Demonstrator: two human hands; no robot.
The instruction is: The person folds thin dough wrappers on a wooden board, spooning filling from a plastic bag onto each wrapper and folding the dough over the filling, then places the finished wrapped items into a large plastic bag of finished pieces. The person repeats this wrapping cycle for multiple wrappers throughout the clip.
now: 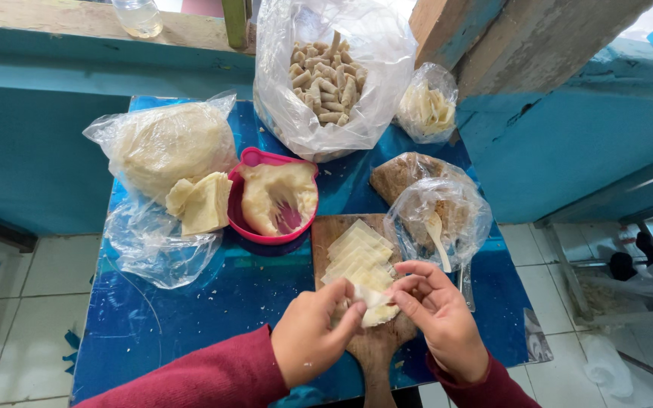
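My left hand (310, 335) and my right hand (438, 313) meet over the near end of a wooden cutting board (372, 349). Both pinch one pale dough wrapper (378, 305) between fingertips. A fanned row of square wrappers (357, 257) lies on the board just beyond my fingers. To the right, a clear bag of brown filling (447, 219) holds a pale spoon (437, 234).
A pink bowl with pale paste (275, 198) sits mid-table on the blue table (213, 302). A bag of stacked wrappers (168, 151) lies at left, and a large bag of rolled pieces (328, 75) stands at the back. A small bag (426, 106) is beside it. Tiled floor surrounds the table.
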